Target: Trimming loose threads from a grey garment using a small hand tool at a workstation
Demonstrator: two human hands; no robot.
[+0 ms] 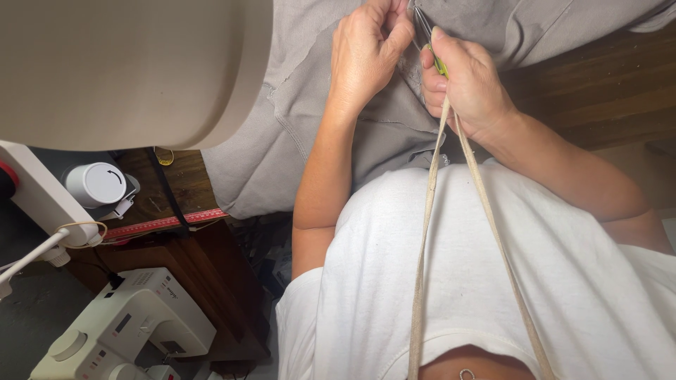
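pinching creased grey fabric (394, 134), left hand (366, 53); right hand (468, 84) grips green-handled snips (431, 42).

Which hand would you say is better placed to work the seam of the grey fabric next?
Probably the right hand: it holds the green-handled tool, tip at the grey fabric, while the left hand pinches it.

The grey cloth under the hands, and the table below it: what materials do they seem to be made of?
The grey cloth looks like matte woven fabric, perhaps cotton: it folds softly and shows stitched seams. The table looks like dark wood with a slight sheen; grain lines show. The left hand pinches the cloth; the right hand holds a small green-handled tool.
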